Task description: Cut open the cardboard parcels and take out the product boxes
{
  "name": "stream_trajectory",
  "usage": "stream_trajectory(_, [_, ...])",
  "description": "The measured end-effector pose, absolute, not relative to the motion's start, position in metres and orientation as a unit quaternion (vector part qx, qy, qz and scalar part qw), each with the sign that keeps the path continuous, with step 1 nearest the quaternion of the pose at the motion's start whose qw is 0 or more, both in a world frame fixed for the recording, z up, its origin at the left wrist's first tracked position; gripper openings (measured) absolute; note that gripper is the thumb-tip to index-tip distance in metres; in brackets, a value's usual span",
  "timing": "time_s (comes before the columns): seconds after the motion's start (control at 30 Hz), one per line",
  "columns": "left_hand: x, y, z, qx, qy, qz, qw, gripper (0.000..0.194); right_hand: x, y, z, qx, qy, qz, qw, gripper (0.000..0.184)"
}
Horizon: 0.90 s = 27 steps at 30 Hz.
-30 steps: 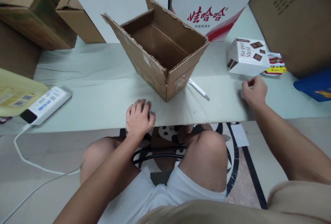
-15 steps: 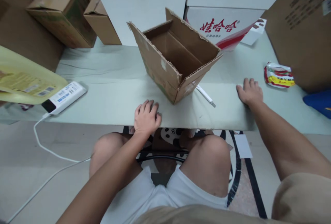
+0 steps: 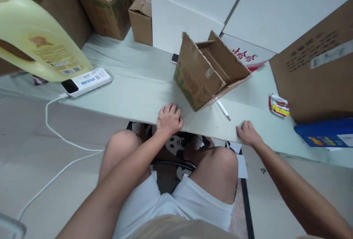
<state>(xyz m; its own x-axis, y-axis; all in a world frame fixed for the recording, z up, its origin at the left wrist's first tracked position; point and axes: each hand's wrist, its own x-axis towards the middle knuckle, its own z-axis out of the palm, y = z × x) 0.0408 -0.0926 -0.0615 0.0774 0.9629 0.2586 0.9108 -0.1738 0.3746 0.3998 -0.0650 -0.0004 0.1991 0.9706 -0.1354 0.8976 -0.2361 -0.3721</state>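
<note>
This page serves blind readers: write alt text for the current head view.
A person's left hand and right hand rest at the near edge of a pale table, an open cardboard box beyond them. A slim white tool lies partly hidden by the box.

Our left hand (image 3: pixel 169 118) and right hand (image 3: pixel 249 133) rest at the front edge of our table (image 3: pixel 138 88). Between them, farther back, we have a box (image 3: pixel 197 75), with a pen-like tool (image 3: pixel 223 110) partly behind its front right side. A stack of boxes (image 3: pixel 187 22) stands behind it. On our left, a power bank (image 3: pixel 87 81) lies before a jug (image 3: pixel 46 40). On our right, a packet (image 3: pixel 278 105) lies beside a big carton (image 3: pixel 317 81).
</note>
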Motion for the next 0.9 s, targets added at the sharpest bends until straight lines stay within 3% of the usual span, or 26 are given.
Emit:
stream_trajectory(0.07, [0.041, -0.092, -0.062, 0.727, 0.640, 0.240, 0.062, 0.035, 0.374, -0.077, 0.027, -0.755, -0.587, 0.260, 0.135, 0.041])
stream_trajectory(0.13, [0.043, -0.090, -0.059, 0.716, 0.649, 0.246, 0.070, 0.033, 0.346, -0.078, 0.061, -0.741, -0.550, 0.335, 0.187, 0.051])
stream_trajectory(0.2, [0.046, -0.087, -0.053, 0.702, 0.664, 0.245, 0.081, 0.031, 0.318, -0.066, 0.096, -0.733, -0.516, 0.367, 0.249, 0.063])
stream_trajectory(0.3, [0.053, -0.083, -0.042, 0.733, 0.625, 0.249, 0.103, 0.030, 0.279, -0.029, 0.136, -0.744, -0.466, 0.374, 0.300, 0.066])
stream_trajectory(0.4, [0.061, -0.084, -0.037, 0.802, 0.522, 0.263, 0.124, 0.027, 0.253, 0.005, 0.155, -0.777, -0.445, 0.363, 0.257, 0.045])
stream_trajectory(0.5, [0.069, -0.086, -0.036, 0.832, 0.450, 0.292, 0.141, 0.021, 0.245, 0.005, 0.155, -0.793, -0.400, 0.393, 0.237, 0.026])
stream_trajectory(0.6, [0.072, -0.083, -0.035, 0.817, 0.447, 0.321, 0.173, 0.020, 0.250, -0.021, 0.142, -0.776, -0.347, 0.462, 0.253, 0.029])
stream_trajectory(0.73, [0.070, -0.077, -0.034, 0.779, 0.471, 0.350, 0.220, 0.017, 0.259, -0.057, 0.109, -0.674, -0.301, 0.539, 0.405, 0.038])
stream_trajectory(0.9, [0.072, -0.073, -0.034, 0.747, 0.481, 0.385, 0.248, 0.016, 0.270, -0.080, 0.078, -0.597, -0.269, 0.494, 0.572, 0.034])
